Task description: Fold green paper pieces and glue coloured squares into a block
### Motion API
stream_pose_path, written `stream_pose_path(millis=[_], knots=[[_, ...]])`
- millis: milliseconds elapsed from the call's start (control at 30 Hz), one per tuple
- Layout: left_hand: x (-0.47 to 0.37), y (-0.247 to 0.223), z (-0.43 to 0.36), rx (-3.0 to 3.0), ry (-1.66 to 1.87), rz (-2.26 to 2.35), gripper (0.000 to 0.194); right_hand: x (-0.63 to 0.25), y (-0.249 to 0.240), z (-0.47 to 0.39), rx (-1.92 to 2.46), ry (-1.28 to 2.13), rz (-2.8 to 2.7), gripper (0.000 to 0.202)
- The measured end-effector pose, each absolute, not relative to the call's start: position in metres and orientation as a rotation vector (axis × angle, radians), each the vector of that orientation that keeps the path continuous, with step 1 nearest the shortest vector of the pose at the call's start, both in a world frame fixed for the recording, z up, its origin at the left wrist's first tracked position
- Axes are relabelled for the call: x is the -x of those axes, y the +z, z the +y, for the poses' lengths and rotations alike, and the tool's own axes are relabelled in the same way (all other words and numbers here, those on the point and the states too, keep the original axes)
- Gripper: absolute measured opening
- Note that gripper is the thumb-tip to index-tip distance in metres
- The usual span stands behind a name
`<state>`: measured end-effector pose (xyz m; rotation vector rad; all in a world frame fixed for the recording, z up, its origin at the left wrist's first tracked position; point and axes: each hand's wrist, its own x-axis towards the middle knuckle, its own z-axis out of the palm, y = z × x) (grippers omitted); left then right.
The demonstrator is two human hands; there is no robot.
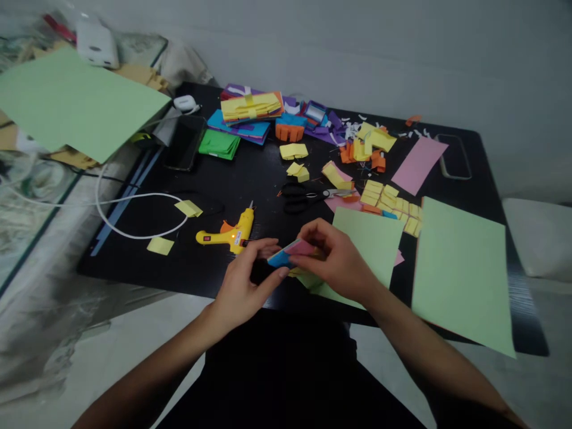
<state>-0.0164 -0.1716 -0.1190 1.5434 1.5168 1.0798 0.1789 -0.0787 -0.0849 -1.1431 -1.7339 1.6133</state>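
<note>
Both hands meet over the front edge of the black table. My right hand (337, 256) is closed, its thumb and fingers pinching a small folded paper piece (282, 258) with blue and pink faces. My left hand (245, 280) curves around the other end of this piece, thumb below and fingers behind it. Part of the paper is hidden by the fingers. Just left of the hands lies a yellow glue gun (236, 231) with a small lit light. Black-handled scissors (308, 195) rest beyond the hands. Beneath my right forearm is a light green sheet (369, 244).
Another green sheet (462, 274) overhangs the front edge at right. Yellow folded pieces (393, 205), a pink strip (420, 164) and coloured paper bundles (250, 107) lie farther back. A phone (185, 143) and a looping white cable (134, 232) are on the left.
</note>
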Motion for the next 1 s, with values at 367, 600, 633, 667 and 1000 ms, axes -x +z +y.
stream_pose_path(millis=[367, 600, 633, 667, 1000], knots=[[0.018, -0.082, -0.147, -1.658, 1.481, 1.394, 0.012, -0.187, -0.051, -0.099, 0.926, 1.482, -1.422, 0.015], [0.013, -0.069, -0.146, -1.666, 1.507, 1.411, 0.015, -0.187, -0.049, -0.106, 0.93, 1.287, -1.42, 0.01], [0.012, -0.068, -0.146, -1.675, 1.518, 1.423, 0.014, -0.187, -0.05, -0.107, 0.926, 1.286, -1.406, 0.01], [0.012, -0.066, -0.145, -1.683, 1.526, 1.437, 0.013, -0.187, -0.05, -0.107, 0.922, 1.293, -1.391, 0.01], [0.012, -0.054, -0.143, -1.853, 1.504, 1.492, 0.009, -0.189, -0.048, -0.106, 0.896, 1.362, -1.312, 0.012]])
